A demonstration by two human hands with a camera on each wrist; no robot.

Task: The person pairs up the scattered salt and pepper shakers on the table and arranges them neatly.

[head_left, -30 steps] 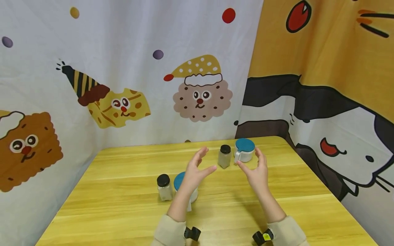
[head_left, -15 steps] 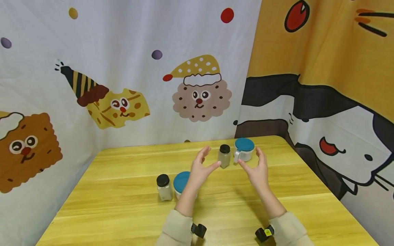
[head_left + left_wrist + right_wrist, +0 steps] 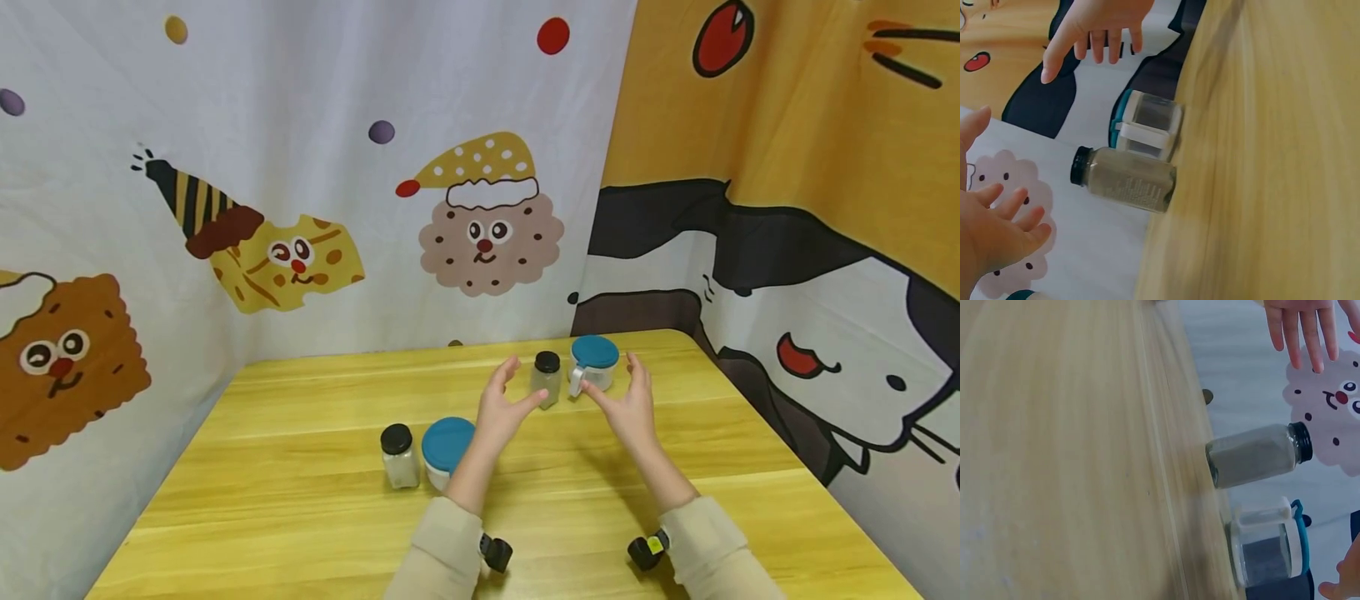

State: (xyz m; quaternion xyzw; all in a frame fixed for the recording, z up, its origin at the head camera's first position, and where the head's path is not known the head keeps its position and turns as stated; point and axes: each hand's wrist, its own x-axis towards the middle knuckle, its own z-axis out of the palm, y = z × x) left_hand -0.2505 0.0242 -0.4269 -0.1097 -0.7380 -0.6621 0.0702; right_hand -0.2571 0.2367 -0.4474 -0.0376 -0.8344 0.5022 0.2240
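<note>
My left hand (image 3: 506, 410) is held above the table with thumb and fingers spread, holding nothing. It is nearest a square glass jar with a black lid (image 3: 547, 382), which stands upright toward the back. My right hand (image 3: 628, 412) is likewise spread and holds nothing. Just beyond it stands a clear container with a blue lid and white handle (image 3: 595, 358), to the right of that jar. In the left wrist view, the black-lidded jar (image 3: 1130, 179) and the blue-lidded container (image 3: 1147, 125) stand side by side, with a hand visible on either side of them.
Nearer on the left stand a second black-lidded jar (image 3: 400, 458) with pale contents and a second blue-lidded container (image 3: 447, 443). My left forearm partly hides that container. Printed curtains (image 3: 322, 83) close in the wooden table (image 3: 300, 533) behind and at the sides.
My left hand has shifted right, toward the far jar, uncovering more of the near blue lid. The right hand has barely moved. The jars and containers stay in place.
</note>
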